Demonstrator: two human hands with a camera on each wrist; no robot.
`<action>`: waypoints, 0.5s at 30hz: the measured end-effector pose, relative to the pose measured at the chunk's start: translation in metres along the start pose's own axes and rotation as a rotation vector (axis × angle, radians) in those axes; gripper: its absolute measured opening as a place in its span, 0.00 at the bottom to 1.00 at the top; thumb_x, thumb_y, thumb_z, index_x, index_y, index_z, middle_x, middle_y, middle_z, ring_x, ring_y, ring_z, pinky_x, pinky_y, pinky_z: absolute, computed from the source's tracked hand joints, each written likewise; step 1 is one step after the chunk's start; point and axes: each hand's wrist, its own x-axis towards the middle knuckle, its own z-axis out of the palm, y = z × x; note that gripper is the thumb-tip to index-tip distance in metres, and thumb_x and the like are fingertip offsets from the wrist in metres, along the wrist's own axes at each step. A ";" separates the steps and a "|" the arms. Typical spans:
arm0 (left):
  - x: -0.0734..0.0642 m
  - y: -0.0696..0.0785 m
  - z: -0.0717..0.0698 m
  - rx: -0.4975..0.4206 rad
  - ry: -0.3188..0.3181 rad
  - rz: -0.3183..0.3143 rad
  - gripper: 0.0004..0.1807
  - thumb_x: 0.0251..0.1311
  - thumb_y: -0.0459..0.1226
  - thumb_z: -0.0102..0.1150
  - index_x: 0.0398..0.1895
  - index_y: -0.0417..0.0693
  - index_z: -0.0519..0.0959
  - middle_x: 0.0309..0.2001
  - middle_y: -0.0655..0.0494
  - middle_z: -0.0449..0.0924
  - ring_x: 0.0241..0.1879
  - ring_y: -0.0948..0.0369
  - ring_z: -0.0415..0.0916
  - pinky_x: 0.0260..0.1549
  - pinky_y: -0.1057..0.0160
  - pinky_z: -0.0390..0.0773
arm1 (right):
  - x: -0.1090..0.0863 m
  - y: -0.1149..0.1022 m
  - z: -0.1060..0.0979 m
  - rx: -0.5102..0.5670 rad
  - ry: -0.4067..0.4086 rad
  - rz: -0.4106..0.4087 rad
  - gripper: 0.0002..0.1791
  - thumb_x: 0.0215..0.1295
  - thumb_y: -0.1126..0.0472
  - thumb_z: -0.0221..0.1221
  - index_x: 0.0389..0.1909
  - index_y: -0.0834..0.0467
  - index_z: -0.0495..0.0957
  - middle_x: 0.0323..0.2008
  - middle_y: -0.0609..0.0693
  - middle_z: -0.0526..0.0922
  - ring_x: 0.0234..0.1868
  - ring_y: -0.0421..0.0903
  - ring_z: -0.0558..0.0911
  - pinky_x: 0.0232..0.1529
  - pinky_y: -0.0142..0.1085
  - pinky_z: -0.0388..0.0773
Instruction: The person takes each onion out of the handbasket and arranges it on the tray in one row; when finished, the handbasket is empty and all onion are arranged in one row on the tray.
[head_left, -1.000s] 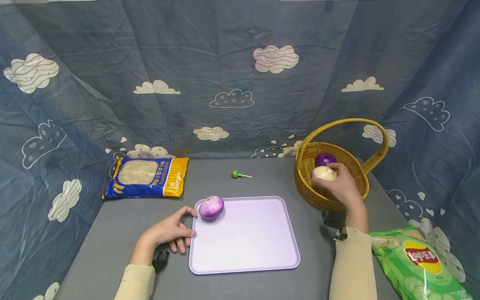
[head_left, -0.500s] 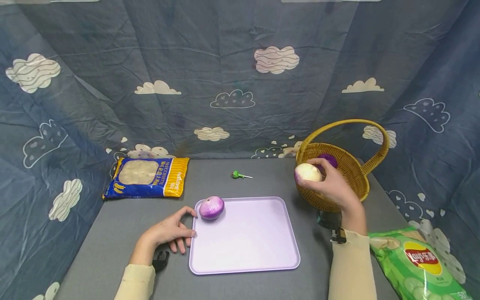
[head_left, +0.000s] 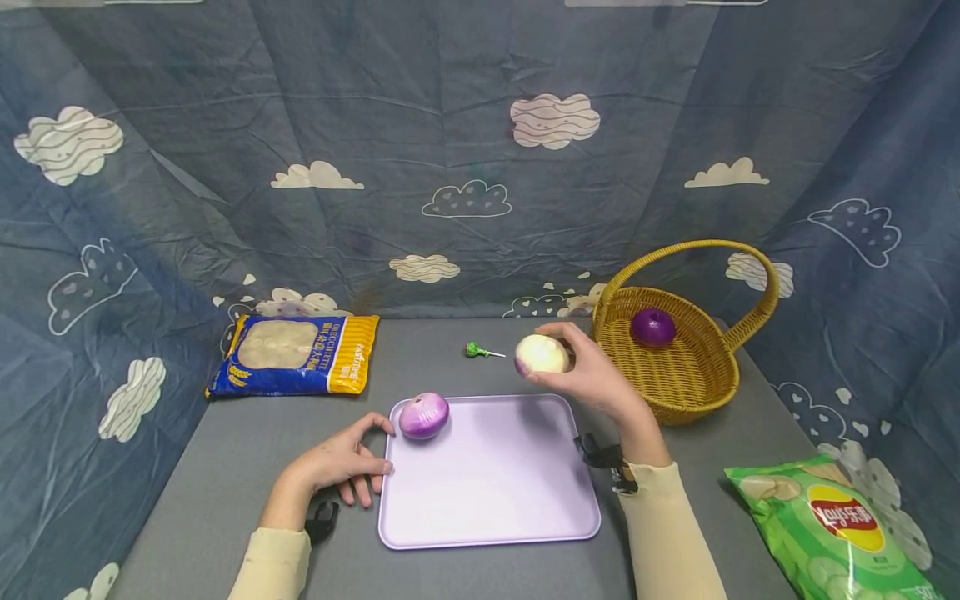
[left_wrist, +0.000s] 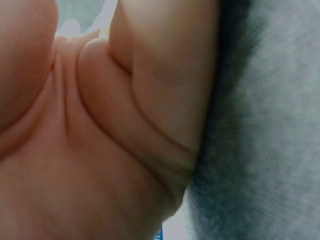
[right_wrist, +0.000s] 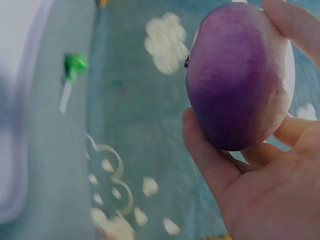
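In the head view my right hand (head_left: 592,371) holds a purple-and-white turnip (head_left: 542,354) between thumb and fingers, above the far right edge of the lavender tray (head_left: 487,492). Seen from the right wrist, the turnip (right_wrist: 235,75) shows a mostly purple side with a small dark nub. My left hand (head_left: 333,458) rests at the tray's left rim, index finger and thumb apart and both touching the edge. A red onion (head_left: 424,416) lies in the tray's far left corner. The left wrist view is filled by the palm (left_wrist: 100,150).
A wicker basket (head_left: 675,408) with a tall handle stands at the right, a dark purple onion (head_left: 653,327) inside. A green lollipop (head_left: 474,350) lies behind the tray. A pasta bag (head_left: 292,354) is at back left, a green chip bag (head_left: 832,525) at front right.
My right hand has lifted the turnip out of the basket and carried it left to the tray's far edge. The left hand has stayed at the tray's rim.
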 end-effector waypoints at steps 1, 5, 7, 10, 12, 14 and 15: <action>0.000 0.000 0.000 0.000 0.001 -0.002 0.32 0.70 0.41 0.68 0.68 0.53 0.60 0.27 0.50 0.88 0.17 0.61 0.84 0.13 0.67 0.79 | 0.002 -0.001 0.007 -0.016 -0.013 -0.010 0.40 0.58 0.55 0.79 0.69 0.54 0.72 0.66 0.57 0.77 0.61 0.57 0.81 0.61 0.49 0.80; 0.000 -0.001 0.000 -0.001 0.003 -0.009 0.32 0.70 0.41 0.68 0.69 0.53 0.60 0.27 0.50 0.88 0.17 0.61 0.84 0.13 0.67 0.79 | 0.010 0.001 0.034 -0.093 -0.067 -0.039 0.39 0.56 0.50 0.79 0.66 0.53 0.75 0.62 0.56 0.80 0.58 0.55 0.82 0.60 0.50 0.81; 0.000 -0.001 0.000 -0.003 0.004 -0.006 0.32 0.70 0.41 0.68 0.69 0.53 0.60 0.27 0.50 0.88 0.17 0.61 0.84 0.13 0.67 0.79 | 0.014 0.002 0.048 -0.123 -0.094 -0.041 0.38 0.54 0.49 0.80 0.64 0.52 0.76 0.60 0.54 0.81 0.55 0.52 0.83 0.58 0.47 0.81; 0.000 -0.001 -0.001 -0.003 0.004 0.001 0.32 0.70 0.41 0.68 0.69 0.52 0.60 0.27 0.50 0.88 0.17 0.61 0.84 0.13 0.67 0.79 | 0.018 0.005 0.066 -0.148 -0.132 -0.049 0.36 0.53 0.48 0.80 0.61 0.51 0.78 0.56 0.52 0.83 0.52 0.50 0.83 0.55 0.44 0.81; 0.000 -0.001 -0.001 0.001 0.004 0.009 0.32 0.70 0.41 0.68 0.69 0.51 0.60 0.27 0.50 0.88 0.17 0.61 0.84 0.13 0.67 0.79 | 0.020 0.007 0.077 -0.172 -0.154 -0.061 0.35 0.52 0.47 0.80 0.59 0.51 0.79 0.54 0.51 0.84 0.51 0.48 0.82 0.53 0.42 0.81; 0.000 -0.001 -0.001 0.006 0.006 0.010 0.32 0.70 0.41 0.68 0.68 0.52 0.60 0.27 0.50 0.88 0.17 0.61 0.84 0.13 0.67 0.79 | 0.021 0.009 0.085 -0.193 -0.175 -0.067 0.33 0.53 0.47 0.80 0.58 0.51 0.79 0.53 0.50 0.85 0.50 0.46 0.82 0.51 0.40 0.80; 0.000 -0.001 -0.001 0.007 0.009 0.009 0.32 0.70 0.41 0.68 0.68 0.52 0.61 0.27 0.50 0.88 0.17 0.61 0.84 0.13 0.67 0.79 | 0.022 0.010 0.089 -0.209 -0.184 -0.067 0.33 0.53 0.46 0.79 0.58 0.51 0.80 0.53 0.50 0.85 0.49 0.46 0.81 0.50 0.40 0.80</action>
